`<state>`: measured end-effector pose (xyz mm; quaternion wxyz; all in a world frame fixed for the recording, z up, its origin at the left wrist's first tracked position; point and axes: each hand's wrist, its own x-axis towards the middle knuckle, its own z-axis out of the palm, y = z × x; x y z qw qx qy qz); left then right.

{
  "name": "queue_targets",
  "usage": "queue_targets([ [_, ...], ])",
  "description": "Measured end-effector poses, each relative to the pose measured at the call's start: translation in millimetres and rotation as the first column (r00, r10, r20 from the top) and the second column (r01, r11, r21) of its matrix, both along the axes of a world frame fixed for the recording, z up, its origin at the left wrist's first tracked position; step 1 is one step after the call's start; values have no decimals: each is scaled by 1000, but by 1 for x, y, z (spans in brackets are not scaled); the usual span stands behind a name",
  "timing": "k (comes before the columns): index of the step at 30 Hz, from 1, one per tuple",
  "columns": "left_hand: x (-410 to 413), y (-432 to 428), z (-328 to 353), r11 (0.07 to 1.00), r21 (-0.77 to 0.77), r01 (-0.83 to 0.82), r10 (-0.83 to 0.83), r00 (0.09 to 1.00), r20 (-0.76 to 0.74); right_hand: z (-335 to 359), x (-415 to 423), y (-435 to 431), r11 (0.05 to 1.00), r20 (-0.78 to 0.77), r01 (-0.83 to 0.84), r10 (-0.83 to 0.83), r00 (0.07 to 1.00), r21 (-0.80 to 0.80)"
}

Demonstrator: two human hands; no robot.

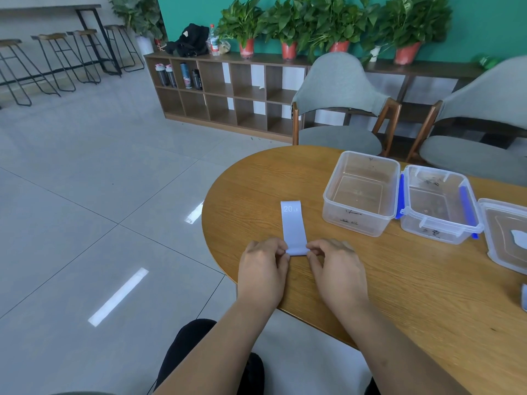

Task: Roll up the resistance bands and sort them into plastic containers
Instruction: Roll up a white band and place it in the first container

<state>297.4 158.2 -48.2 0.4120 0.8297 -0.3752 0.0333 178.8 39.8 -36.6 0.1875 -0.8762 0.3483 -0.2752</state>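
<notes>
"20 LB" in white print at 12 o'clock end of pale blue resistance band [293, 226]. At 2 o'clock: black handwriting on near walls of clear container [358, 220] and blue-clipped container [433, 235], illegible.

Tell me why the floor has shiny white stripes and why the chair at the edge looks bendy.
In the head view, the white stripes are glare, probably ceiling lights mirrored on the glossy floor; the wide-angle lens bends and smears the right-edge chair; the resistance band mid-frame is sharp.
</notes>
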Motion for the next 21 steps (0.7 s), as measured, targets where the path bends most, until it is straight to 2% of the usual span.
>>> queue_targets([
  [7, 3, -5, 1, 1000, -5, -3, 3, 998, 63, 3, 5, -2, 999, -77, -9, 5, 997, -42],
  [13, 5, -5, 0, 1000, 0, -3, 3, 1000, 30, 6, 7, -5, 999, -16, -2, 2, 1000, 39],
  [21, 8, -7, -5, 1000, -24, -4, 5, 1000, 31, -3, 11, -8, 998, -23, 9, -11, 1000, -70],
])
